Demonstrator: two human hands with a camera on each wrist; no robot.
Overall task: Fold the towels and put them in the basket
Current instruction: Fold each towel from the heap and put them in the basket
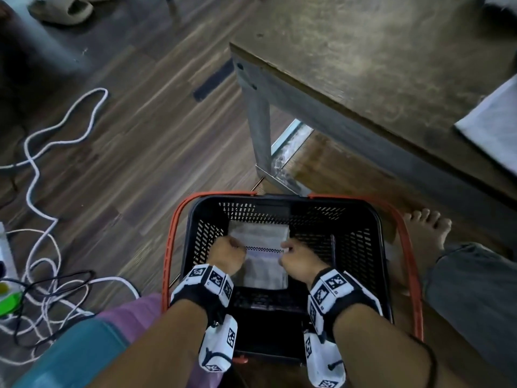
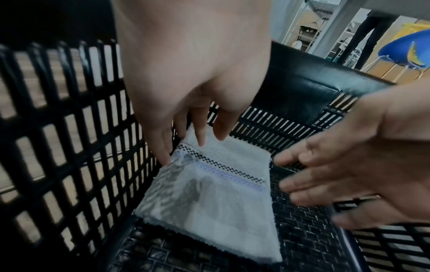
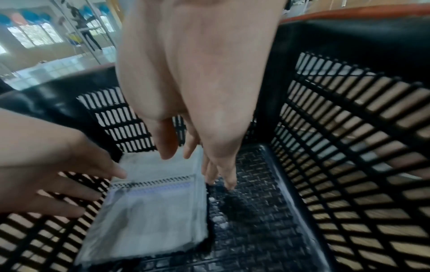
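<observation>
Home: wood floor point(image 1: 134, 152); slipper point(image 1: 60, 9); table point(image 1: 391, 65).

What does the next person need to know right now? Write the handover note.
Left hand: open, fingertips at the folded towel's left edge.
Right hand: open, fingers straight down beside the towel's right edge, tips near the basket floor; contact unclear.
The folded towel lies flat on the basket floor, toward the left side.
Done: this towel is folded and in the basket.
Left: withdraw both hands; a white cloth on the table, at the right edge, may be another towel to fold.
</observation>
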